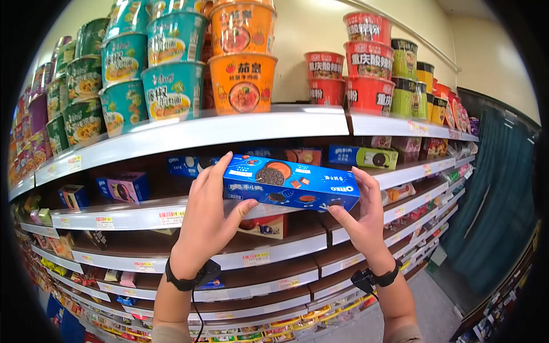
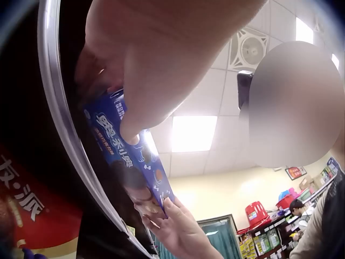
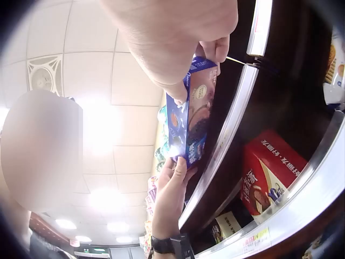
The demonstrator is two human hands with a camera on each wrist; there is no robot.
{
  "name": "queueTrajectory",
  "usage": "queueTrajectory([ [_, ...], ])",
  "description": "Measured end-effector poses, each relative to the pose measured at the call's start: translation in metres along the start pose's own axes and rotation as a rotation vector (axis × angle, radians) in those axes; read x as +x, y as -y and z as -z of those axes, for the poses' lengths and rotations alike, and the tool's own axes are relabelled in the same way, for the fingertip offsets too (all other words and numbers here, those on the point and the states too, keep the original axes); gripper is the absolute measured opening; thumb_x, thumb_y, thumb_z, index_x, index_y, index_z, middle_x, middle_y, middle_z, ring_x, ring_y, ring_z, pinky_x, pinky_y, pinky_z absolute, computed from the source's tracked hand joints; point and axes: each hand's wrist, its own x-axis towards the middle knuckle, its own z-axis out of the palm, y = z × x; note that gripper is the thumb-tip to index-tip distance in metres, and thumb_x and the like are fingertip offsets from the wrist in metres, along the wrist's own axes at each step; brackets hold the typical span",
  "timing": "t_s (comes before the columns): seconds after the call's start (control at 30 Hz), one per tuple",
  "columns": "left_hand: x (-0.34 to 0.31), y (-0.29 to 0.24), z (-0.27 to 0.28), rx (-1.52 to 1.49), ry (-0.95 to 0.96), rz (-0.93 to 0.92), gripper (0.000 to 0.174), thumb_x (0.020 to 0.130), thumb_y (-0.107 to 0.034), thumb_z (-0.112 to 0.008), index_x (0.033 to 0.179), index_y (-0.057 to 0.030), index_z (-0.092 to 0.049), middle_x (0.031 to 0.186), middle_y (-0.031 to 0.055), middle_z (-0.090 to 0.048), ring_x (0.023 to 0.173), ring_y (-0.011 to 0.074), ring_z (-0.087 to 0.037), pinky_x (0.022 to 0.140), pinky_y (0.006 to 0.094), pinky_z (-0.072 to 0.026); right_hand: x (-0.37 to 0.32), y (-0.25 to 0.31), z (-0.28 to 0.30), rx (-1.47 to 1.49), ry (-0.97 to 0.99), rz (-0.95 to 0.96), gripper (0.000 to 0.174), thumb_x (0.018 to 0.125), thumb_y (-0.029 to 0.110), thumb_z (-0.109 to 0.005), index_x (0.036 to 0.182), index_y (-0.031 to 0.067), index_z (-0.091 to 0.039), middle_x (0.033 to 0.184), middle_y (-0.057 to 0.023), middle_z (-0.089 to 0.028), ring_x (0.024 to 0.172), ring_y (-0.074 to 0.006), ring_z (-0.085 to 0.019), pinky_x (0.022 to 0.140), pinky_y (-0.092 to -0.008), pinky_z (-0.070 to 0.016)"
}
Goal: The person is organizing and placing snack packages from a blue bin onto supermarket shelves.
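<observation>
Head view: blue Oreo box (image 1: pixel 297 182) at centre, before shelves (image 1: pixel 229 135) — left hand (image 1: pixel 207 214) pinching its 9 o'clock end, right hand (image 1: pixel 366 220) pinching its 3 o'clock end. Orange tubs (image 1: pixel 243 83) at 11 o'clock.

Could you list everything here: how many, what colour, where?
Oreo box: one, blue, held up, centre
Cookie boxes: several, mostly blue, below the top shelf
Noodle cups: many, teal and dark green, top shelf, left
Tomato beef noodle cups: one stack, orange, top shelf, beside the teal
Hot-sour noodle cups: several, red, top shelf, right
Price tags: many, white and yellow, shelf edges
Curtain: one, dark teal, right
Basket: at least one, red, background
Wrist cameras: two, black, one per wrist
Left hand: one, bare, box's left end
Right hand: one, bare, right end
</observation>
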Motion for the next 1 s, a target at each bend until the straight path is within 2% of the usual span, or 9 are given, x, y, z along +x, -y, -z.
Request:
queueTrajectory([
  [0.17, 0.020, 0.002, -0.005, 0.076, -0.010, 0.028, 0.062, 0.085, -0.024, -0.073, 0.134, 0.0036, -0.047, 0.120, 0.0241, -0.056, 0.112, 0.0383, -0.052, 0.097, 0.0432, -0.0421, 0.034, -0.005, 0.006, -0.019, 0.022, 0.008, 0.064, 0.080, 0.015, -0.080, 0.132, 0.0006, -0.046, 0.118, -0.0124, -0.058, 0.110, -0.0210, -0.058, 0.097, -0.0342, -0.0456],
  [0.23, 0.023, 0.006, -0.012, 0.184, -0.082, 0.038, 0.053, 0.087, -0.019, -0.069, 0.130, 0.0048, -0.051, 0.119, 0.0204, -0.059, 0.113, 0.0376, -0.050, 0.098, 0.0480, -0.0384, 0.045, -0.009, 0.010, -0.036, 0.057, 0.012, 0.061, 0.079, 0.013, -0.080, 0.130, 0.0012, -0.047, 0.115, -0.0118, -0.060, 0.107, -0.0201, -0.059, 0.095, -0.0328, -0.0465],
  [0.27, 0.027, 0.012, -0.014, 0.206, -0.100, -0.016, 0.041, 0.090, -0.017, -0.065, 0.127, -0.0001, -0.057, 0.121, 0.0158, -0.060, 0.115, 0.0377, -0.048, 0.099, 0.0510, -0.0359, 0.048, -0.011, 0.010, -0.032, 0.063, 0.016, 0.061, 0.079, 0.013, -0.080, 0.130, 0.0012, -0.047, 0.115, -0.0118, -0.060, 0.107, -0.0201, -0.059, 0.095, -0.0328, -0.0465],
  [0.3, 0.029, 0.015, -0.017, 0.210, -0.104, -0.003, 0.041, 0.090, -0.017, -0.065, 0.127, -0.0001, -0.057, 0.121, 0.0158, -0.060, 0.115, 0.0377, -0.048, 0.099, 0.0510, -0.0359, 0.050, -0.013, 0.010, 0.017, 0.047, 0.007, 0.059, 0.080, 0.012, -0.079, 0.129, 0.0014, -0.048, 0.113, -0.0115, -0.061, 0.106, -0.0199, -0.059, 0.094, -0.0324, -0.0470],
  [0.4, 0.033, 0.014, -0.027, 0.274, -0.130, 0.007, 0.031, 0.091, -0.009, -0.058, 0.121, -0.0098, -0.065, 0.120, 0.0139, -0.061, 0.114, 0.0384, -0.048, 0.101, 0.0463, -0.0339, 0.054, -0.013, 0.010, -0.010, 0.029, 0.016, 0.053, 0.080, 0.008, -0.078, 0.126, 0.0013, -0.051, 0.110, -0.0114, -0.063, 0.104, -0.0191, -0.061, 0.093, -0.0316, -0.0480],
  [0.57, 0.029, 0.028, -0.026, 0.322, -0.101, 0.043, 0.031, 0.090, -0.006, -0.054, 0.119, -0.0071, -0.065, 0.118, 0.0147, -0.062, 0.115, 0.0375, -0.049, 0.100, 0.0471, -0.0350, 0.050, -0.022, 0.011, -0.045, 0.038, -0.055, 0.052, 0.081, 0.012, -0.078, 0.124, 0.0001, -0.053, 0.107, -0.0115, -0.065, 0.100, -0.0184, -0.063, 0.091, -0.0306, -0.0493],
  [0.67, 0.031, 0.038, -0.027, 0.368, -0.043, 0.082, 0.031, 0.089, -0.009, -0.053, 0.117, -0.0060, -0.065, 0.116, 0.0144, -0.063, 0.113, 0.0363, -0.051, 0.100, 0.0474, -0.0363, 0.057, -0.024, 0.007, 0.019, 0.091, -0.214, 0.051, 0.080, 0.016, -0.079, 0.121, -0.0014, -0.054, 0.099, -0.0105, -0.068, 0.089, -0.0169, -0.066, 0.081, -0.0289, -0.0525],
  [0.77, 0.032, 0.041, -0.033, 0.404, -0.024, 0.092, 0.030, 0.089, -0.012, -0.052, 0.115, -0.0058, -0.065, 0.114, 0.0140, -0.064, 0.111, 0.0348, -0.054, 0.099, 0.0472, -0.0381, 0.063, -0.031, 0.006, -0.156, 0.112, -0.139, 0.050, 0.078, 0.020, -0.080, 0.117, -0.0014, -0.057, 0.099, -0.0106, -0.068, 0.088, -0.0163, -0.066, 0.080, -0.0285, -0.0525],
  [1.0, 0.036, 0.032, -0.037, 0.417, 0.021, 0.102, 0.032, 0.089, -0.016, -0.050, 0.116, -0.0063, -0.065, 0.113, 0.0130, -0.065, 0.109, 0.0344, -0.055, 0.099, 0.0464, -0.0393, 0.073, -0.028, 0.007, -0.279, 0.155, -0.122, 0.047, 0.080, 0.024, -0.076, 0.115, -0.0014, -0.058, 0.104, -0.0169, -0.063, 0.092, -0.0261, -0.064, 0.079, -0.0343, -0.0531],
])
